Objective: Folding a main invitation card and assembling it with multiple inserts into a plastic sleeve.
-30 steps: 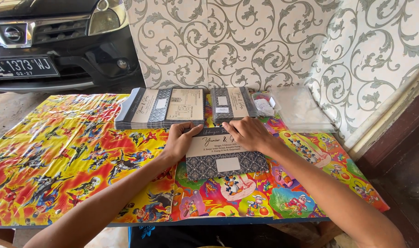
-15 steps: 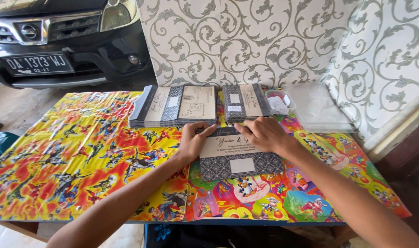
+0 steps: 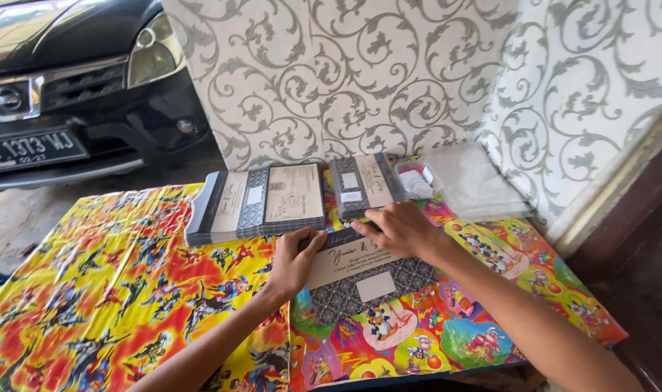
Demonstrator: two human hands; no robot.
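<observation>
Since the earlier frame both hands have kept their place on the card while the view came closer and tipped a little to the right, so the black car (image 3: 62,80) now fills more of the upper left. Going from left to right: the wide stack of folded cards (image 3: 257,202) lies on the colourful cartoon tablecloth (image 3: 91,305), and just in front of it the left hand (image 3: 293,263) rests with fingers loosely spread, fingertips pressing the left edge of the grey patterned invitation card (image 3: 360,279), not gripping it. This card lies flat near the front middle of the table. The right hand (image 3: 402,229) lies flat on its upper right corner, fingers stretched and together, holding nothing closed. Behind is a smaller stack of cards (image 3: 366,184), then clear plastic sleeves (image 3: 474,181). I judge the glossy cloth is slippery, so uneven pressing could make the card slide or fold crooked, and a wide elbow could push the stacks.
</observation>
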